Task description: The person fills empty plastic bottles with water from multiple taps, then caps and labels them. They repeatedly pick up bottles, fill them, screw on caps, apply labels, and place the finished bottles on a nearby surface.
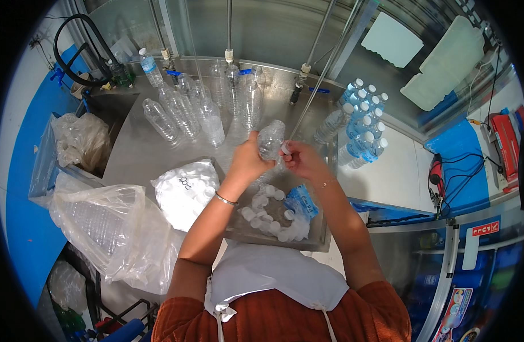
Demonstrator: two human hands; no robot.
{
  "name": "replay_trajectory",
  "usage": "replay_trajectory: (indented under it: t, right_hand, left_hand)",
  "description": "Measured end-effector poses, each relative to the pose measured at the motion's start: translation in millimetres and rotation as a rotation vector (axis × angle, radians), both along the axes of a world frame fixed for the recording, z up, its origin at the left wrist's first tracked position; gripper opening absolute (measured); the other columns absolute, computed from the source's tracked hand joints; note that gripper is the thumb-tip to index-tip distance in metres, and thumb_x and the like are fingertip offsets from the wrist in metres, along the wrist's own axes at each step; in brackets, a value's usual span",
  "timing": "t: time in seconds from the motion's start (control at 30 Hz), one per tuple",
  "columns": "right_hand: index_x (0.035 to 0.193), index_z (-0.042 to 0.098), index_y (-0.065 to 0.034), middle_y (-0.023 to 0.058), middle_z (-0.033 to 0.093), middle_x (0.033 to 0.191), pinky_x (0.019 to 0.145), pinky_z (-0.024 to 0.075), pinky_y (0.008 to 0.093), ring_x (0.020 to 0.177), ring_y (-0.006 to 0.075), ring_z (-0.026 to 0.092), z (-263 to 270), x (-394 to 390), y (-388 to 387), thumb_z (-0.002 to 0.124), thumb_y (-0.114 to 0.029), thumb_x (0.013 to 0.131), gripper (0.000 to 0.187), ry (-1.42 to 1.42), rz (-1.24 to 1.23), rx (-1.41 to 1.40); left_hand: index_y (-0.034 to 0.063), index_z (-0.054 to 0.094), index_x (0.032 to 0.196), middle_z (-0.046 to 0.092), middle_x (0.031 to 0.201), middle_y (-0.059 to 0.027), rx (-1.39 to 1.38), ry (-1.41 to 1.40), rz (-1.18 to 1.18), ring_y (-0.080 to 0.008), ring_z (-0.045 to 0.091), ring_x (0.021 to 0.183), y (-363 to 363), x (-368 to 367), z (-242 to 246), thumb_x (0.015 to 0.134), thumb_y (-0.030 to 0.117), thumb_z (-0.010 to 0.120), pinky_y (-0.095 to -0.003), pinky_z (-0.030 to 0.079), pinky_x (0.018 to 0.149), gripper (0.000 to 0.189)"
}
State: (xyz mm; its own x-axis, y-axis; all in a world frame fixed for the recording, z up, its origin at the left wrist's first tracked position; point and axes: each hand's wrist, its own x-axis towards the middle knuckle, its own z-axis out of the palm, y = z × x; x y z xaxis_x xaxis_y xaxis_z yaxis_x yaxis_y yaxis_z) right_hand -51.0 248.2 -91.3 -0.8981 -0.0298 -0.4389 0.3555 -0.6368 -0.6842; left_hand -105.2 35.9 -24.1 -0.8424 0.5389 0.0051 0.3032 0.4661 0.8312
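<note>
My left hand [250,157] holds a clear plastic bottle [272,136] over the stainless-steel counter [129,141]. Close beside it on the right, my right hand [302,159] pinches a white bottle cap [285,148] between its fingertips. White caps [266,213] lie loose on the metal near the front edge, by a clear and blue plastic wrapper [302,201]. A white bag of caps [187,192] sits left of my forearm. Several uncapped clear bottles [252,102] stand towards the back below the taps. One capped, labelled bottle [149,66] is at the back left.
Several capped bottles [360,128] with blue labels stand at the right on and beside a white ledge [398,171]. A large plastic bag of bottles [112,226] lies at the left, near a sink basin [112,111] and a crumpled bag [81,137]. Metal pipes [229,25] come down behind.
</note>
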Motion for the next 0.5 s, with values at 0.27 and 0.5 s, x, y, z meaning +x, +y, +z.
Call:
replay_trajectory:
  t: [0.27, 0.5]
  right_hand:
    - [0.128, 0.061, -0.0030, 0.0077, 0.062, 0.113, 0.088, 0.0496, 0.0271, 0.101, 0.0148, 0.061, 53, 43, -17, 0.055, -0.006, 0.097, 0.032, 0.359, -0.450, 1.151]
    - [0.129, 0.061, -0.0059, 0.0095, 0.062, 0.118, 0.089, 0.0493, 0.0290, 0.103, 0.0199, 0.063, 78, 34, -35, 0.065, -0.006, 0.091, 0.038, 0.647, -0.577, 1.403]
  left_hand:
    - [-0.0067, 0.042, 0.131, 0.066, 0.078, -0.0240, 0.010, 0.128, -0.064, -0.0396, 0.068, 0.082, 30, 4, -5, 0.063, 0.019, 0.087, -0.0425, 0.053, 0.072, 0.086]
    - [-0.0056, 0.042, 0.131, 0.066, 0.079, -0.0243, 0.038, 0.148, -0.091, -0.0399, 0.068, 0.079, 28, 3, -8, 0.062, 0.017, 0.086, -0.0427, 0.053, 0.071, 0.085]
